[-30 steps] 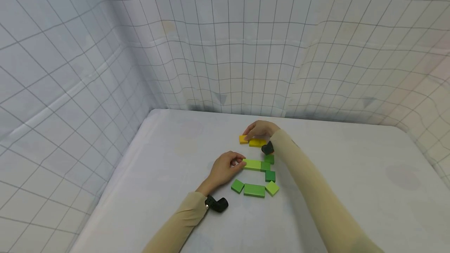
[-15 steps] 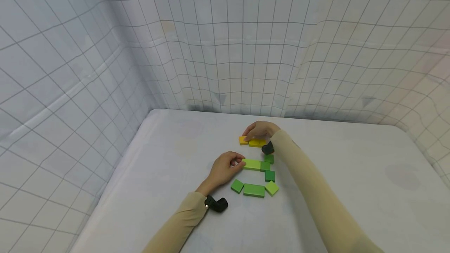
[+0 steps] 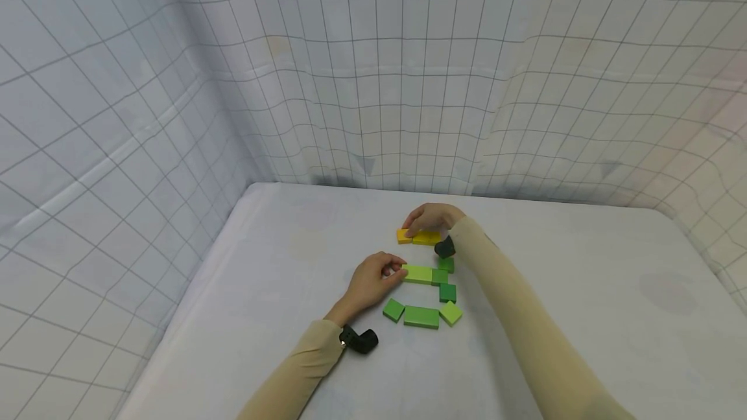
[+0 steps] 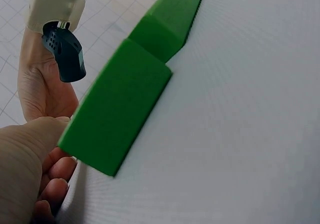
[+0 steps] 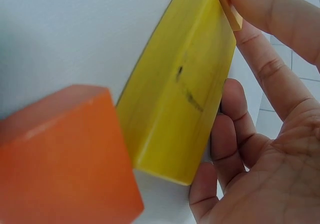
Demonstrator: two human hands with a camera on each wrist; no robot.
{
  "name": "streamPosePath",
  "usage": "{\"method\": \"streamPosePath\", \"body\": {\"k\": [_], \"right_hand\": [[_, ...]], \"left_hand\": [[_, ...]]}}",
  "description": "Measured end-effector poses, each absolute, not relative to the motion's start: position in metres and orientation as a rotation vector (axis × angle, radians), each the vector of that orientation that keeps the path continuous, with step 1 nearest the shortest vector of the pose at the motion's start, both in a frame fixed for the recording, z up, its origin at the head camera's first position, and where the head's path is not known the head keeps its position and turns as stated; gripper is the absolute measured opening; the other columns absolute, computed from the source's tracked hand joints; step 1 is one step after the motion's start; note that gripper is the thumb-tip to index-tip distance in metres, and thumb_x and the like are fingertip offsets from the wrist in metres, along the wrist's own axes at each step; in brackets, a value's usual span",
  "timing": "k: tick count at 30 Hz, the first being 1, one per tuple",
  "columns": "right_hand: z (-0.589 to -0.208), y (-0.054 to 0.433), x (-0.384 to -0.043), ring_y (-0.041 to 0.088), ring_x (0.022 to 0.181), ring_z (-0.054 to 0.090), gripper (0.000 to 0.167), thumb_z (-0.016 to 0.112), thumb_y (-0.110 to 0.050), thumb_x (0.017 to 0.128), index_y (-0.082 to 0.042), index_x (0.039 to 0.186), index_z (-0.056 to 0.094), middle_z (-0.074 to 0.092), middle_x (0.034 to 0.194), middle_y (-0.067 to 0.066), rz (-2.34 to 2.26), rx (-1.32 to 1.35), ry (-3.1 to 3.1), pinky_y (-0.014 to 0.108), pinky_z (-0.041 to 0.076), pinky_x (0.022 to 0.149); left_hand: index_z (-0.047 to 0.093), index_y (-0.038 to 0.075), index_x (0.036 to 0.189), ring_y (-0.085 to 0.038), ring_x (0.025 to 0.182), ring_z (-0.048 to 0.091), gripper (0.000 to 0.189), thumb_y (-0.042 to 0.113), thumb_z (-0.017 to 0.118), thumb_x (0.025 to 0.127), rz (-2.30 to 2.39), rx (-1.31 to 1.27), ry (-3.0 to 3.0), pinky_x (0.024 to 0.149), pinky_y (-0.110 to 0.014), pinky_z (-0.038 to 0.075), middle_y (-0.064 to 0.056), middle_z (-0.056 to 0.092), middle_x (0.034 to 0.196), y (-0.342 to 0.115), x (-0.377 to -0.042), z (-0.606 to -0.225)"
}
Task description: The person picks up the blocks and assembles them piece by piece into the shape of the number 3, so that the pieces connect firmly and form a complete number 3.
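Note:
In the head view my left hand [image 3: 369,279] has its thumb and fingertips at the left end of a long light green block [image 3: 419,274], seeming to pinch it. Farther back, my right hand [image 3: 430,216] holds a small orange-yellow block [image 3: 403,236] between thumb and index finger. That small block touches the end of a long yellow block [image 5: 175,84], beside which the other fingers lie curled in the right wrist view. An orange block [image 5: 70,159] stands close by, hidden under the wrist in the head view. Green blocks [image 4: 117,104] mask part of the left fingers in the left wrist view.
Small dark green blocks [image 3: 447,293] stand at the light green block's right end. In the front row are a green square block [image 3: 393,310], a long green block [image 3: 421,317] and a tilted lime block [image 3: 450,313]. Gridded white cloth [image 3: 373,83] encloses the white table [image 3: 280,232].
My right hand has drawn the small orange-yellow block slightly nearer, about level with the yellow block. The left hand has stayed in place.

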State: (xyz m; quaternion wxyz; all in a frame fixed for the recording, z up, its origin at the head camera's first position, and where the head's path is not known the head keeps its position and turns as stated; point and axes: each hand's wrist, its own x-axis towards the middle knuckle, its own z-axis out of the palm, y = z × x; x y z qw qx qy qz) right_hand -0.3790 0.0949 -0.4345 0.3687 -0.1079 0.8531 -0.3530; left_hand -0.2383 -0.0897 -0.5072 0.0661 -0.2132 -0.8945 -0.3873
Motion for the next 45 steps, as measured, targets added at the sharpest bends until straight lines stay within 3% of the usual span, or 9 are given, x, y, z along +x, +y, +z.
{"method": "streamPosePath", "body": {"k": [32, 39, 45], "right_hand": [[-0.440, 0.101, -0.379, 0.022, 0.114, 0.043, 0.027, 0.070, -0.035, 0.086, -0.019, 0.108, 0.069, 0.058, 0.119, 0.000, -0.872, -0.374, 2.211, 0.045, 0.024, 0.103], [-0.443, 0.114, -0.383, 0.026, 0.127, 0.038, 0.038, 0.066, -0.034, 0.089, -0.013, 0.121, 0.062, 0.051, 0.131, 0.006, -0.966, -0.368, 2.155, 0.045, 0.021, 0.108], [-0.442, 0.132, -0.378, 0.030, 0.134, 0.029, 0.058, 0.062, -0.038, 0.092, -0.011, 0.141, 0.044, 0.038, 0.145, 0.011, -1.017, -0.406, 2.103, 0.047, 0.019, 0.109]], "left_hand": [[0.070, 0.012, 0.105, -0.006, 0.073, 0.050, 0.021, 0.027, 0.066, 0.091, -1.149, -0.650, -2.697, 0.066, -0.025, 0.041, 0.009, 0.057, 0.085, -0.089, -0.238, -0.507], [0.070, 0.012, 0.106, -0.006, 0.072, 0.049, 0.020, 0.026, 0.066, 0.091, -1.156, -0.677, -2.689, 0.066, -0.025, 0.041, 0.010, 0.057, 0.084, -0.087, -0.239, -0.508], [0.069, 0.012, 0.108, -0.007, 0.074, 0.050, 0.022, 0.027, 0.064, 0.092, -1.155, -0.683, -2.690, 0.067, -0.026, 0.042, 0.009, 0.058, 0.085, -0.086, -0.238, -0.508]]}}
